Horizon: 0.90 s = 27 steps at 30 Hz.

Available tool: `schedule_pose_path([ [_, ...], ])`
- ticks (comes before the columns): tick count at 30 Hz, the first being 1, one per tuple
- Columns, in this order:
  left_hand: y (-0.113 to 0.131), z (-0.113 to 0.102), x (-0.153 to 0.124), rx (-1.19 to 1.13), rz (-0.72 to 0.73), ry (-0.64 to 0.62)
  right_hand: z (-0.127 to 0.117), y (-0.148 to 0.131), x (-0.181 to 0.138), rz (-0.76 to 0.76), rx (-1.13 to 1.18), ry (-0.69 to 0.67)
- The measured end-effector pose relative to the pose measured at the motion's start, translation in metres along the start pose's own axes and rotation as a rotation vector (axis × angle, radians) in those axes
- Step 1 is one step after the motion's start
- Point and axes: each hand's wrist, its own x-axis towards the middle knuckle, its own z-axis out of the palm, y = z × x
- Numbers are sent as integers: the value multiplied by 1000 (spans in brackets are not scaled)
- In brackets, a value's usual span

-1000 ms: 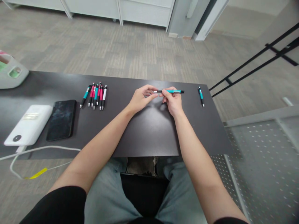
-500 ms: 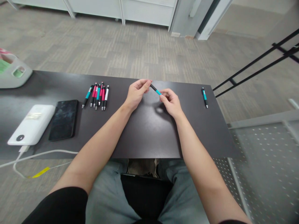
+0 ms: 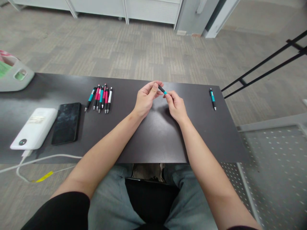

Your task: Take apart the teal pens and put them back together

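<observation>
Both of my hands meet over the far middle of the dark table (image 3: 148,137), gripping one teal and black pen (image 3: 162,90) between them. My left hand (image 3: 146,97) pinches its black end with fingers curled. My right hand (image 3: 174,103) closes on the teal end, hiding most of the barrel. A row of several pens (image 3: 100,97), teal, pink and white, lies to the left. A single teal pen (image 3: 212,98) lies near the table's right edge.
A black phone (image 3: 66,122) and a white power bank (image 3: 34,128) lie at the left, with a white cable (image 3: 43,159) trailing off the front edge. A grey basket (image 3: 13,76) stands at the far left corner. Black metal rails (image 3: 266,65) are on the right.
The pen was held level with its teal barrel sticking out to the right. It has turned, and my right hand now covers most of it. Both hands have drawn closer together.
</observation>
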Motion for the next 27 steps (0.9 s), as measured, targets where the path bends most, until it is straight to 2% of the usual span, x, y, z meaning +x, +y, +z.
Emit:
schedule_pose_path([
  [9, -9, 0, -4, -4, 8, 58, 5, 6, 0, -129, -29, 88],
  [19, -3, -7, 0, 20, -3, 45, 7, 14, 1, -74, -37, 99],
  [23, -6, -10, 4, 55, 34, 39, 7, 15, 1, -19, -21, 42],
  [27, -7, -14, 5, 93, 24, 57, 8, 18, 5, -80, -42, 54],
])
